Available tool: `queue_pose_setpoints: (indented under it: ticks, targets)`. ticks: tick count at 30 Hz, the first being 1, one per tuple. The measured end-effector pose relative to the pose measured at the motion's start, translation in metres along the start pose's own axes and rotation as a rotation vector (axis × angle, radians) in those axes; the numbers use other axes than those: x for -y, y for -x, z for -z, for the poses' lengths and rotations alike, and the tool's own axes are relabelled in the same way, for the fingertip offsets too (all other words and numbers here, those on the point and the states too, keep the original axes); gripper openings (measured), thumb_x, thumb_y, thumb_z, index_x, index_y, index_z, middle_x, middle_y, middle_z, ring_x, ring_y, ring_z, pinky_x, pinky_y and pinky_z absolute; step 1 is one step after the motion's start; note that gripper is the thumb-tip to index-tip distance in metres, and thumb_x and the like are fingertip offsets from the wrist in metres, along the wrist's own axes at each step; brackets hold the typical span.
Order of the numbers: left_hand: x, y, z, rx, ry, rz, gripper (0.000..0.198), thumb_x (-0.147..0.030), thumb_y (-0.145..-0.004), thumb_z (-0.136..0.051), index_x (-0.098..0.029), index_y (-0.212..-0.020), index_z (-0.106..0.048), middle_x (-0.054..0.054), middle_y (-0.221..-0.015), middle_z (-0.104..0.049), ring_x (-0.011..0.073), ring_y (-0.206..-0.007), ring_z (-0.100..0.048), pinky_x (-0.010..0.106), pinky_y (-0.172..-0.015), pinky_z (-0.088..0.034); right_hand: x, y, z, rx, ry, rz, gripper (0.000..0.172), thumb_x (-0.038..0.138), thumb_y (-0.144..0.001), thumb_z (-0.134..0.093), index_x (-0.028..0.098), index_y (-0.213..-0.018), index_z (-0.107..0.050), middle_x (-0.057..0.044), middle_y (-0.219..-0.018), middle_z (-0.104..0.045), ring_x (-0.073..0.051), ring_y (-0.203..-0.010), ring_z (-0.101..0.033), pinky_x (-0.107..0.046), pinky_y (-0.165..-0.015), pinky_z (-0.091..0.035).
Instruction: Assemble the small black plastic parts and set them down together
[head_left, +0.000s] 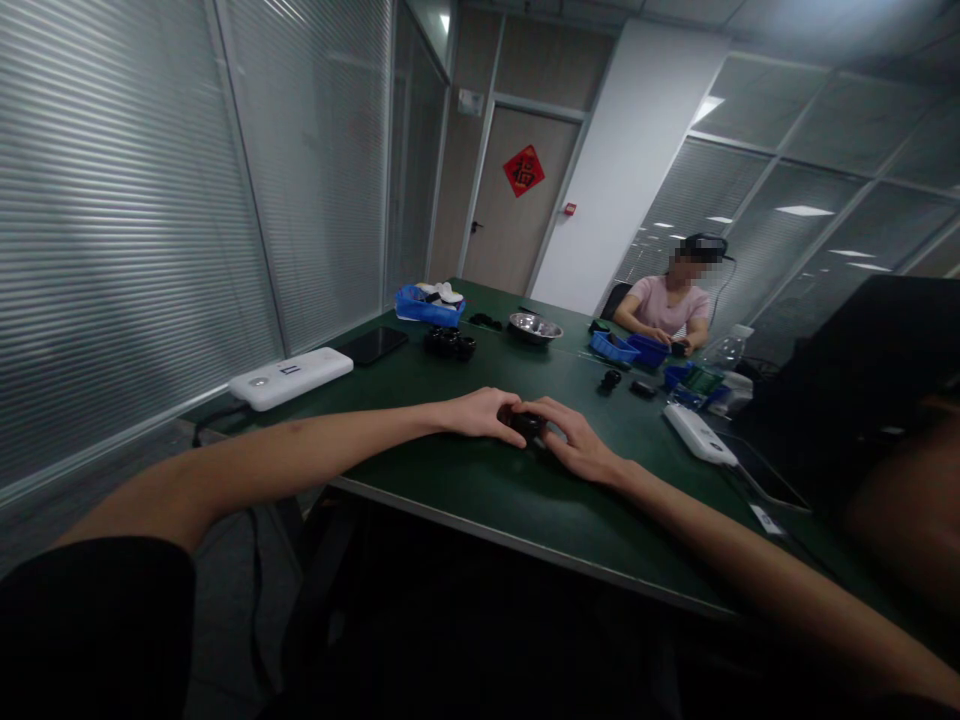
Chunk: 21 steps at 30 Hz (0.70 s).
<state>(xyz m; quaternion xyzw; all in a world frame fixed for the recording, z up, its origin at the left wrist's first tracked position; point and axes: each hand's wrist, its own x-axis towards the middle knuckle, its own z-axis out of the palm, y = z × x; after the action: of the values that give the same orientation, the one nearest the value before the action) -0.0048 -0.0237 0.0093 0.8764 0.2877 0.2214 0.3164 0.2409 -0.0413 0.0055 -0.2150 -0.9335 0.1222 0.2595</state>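
- Blinds [135, 200] fill the upper left of the frame; at top centre stands a door [489, 235] with a red sign [524, 171], beside a white pillar [622, 150].
- Green worktop [442, 490] spans the middle of the frame, its near edge running down to the right.
- Black part [531, 425], at the centre of the frame just above the near edge, sits between the two hands; its details are too dark to tell.
- Left hand [484, 414] reaches in from lower left, its grip closed on the left side of the part, thumb in front.
- Right hand [574, 440] comes from lower right, its grip clamped on the same part, with fingers over the top and right side.
- Left of centre lie a white device [292, 378], a phone [379, 346] and a black cluster [449, 343], with a blue tray [429, 310] behind them.
- Metal bowl [535, 330] stands beyond the hands, near centre.
- Right of centre, a seated person [671, 300] in pink works behind a blue basket [613, 347]; nearer are a bottle [716, 368] and a white box [699, 433].
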Motion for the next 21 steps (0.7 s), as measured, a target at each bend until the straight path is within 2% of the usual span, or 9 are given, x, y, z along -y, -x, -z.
queue_pose_setpoints:
  ticks: [7, 15, 21]
  targets:
    - [-0.0027, 0.0011, 0.0008, 0.021, -0.005, 0.005, 0.05, -0.053, -0.077, -0.079, -0.014, -0.104, -0.064, 0.003, -0.094, -0.065, 0.0177, -0.084, -0.06, 0.027, -0.071, -0.04, -0.0043, 0.0, -0.0006, -0.014, 0.021, -0.024, 0.041, 0.023, -0.103, -0.041, 0.028, -0.14, -0.059, -0.009, -0.119, -0.065, -0.025, -0.104, -0.063, -0.043, -0.093, -0.051]
    - [-0.002, 0.0021, 0.0011, 0.021, 0.032, -0.006, 0.048, -0.051, -0.077, -0.08, -0.015, -0.105, -0.066, 0.003, -0.096, -0.065, 0.0173, -0.086, -0.06, 0.027, -0.073, -0.041, 0.0029, -0.0006, 0.0009, -0.004, 0.017, -0.011, 0.042, 0.037, -0.103, -0.046, 0.025, -0.143, -0.056, -0.011, -0.123, -0.064, -0.027, -0.108, -0.063, -0.045, -0.095, -0.051]
    - [-0.0021, 0.0011, 0.0002, 0.013, 0.011, -0.019, 0.047, -0.05, -0.077, -0.079, -0.014, -0.103, -0.066, 0.003, -0.094, -0.065, 0.0175, -0.086, -0.06, 0.027, -0.073, -0.042, 0.0035, -0.0001, 0.0009, 0.0, 0.027, -0.026, 0.043, 0.041, -0.103, -0.05, 0.026, -0.142, -0.056, -0.011, -0.123, -0.063, -0.028, -0.108, -0.063, -0.045, -0.096, -0.051]
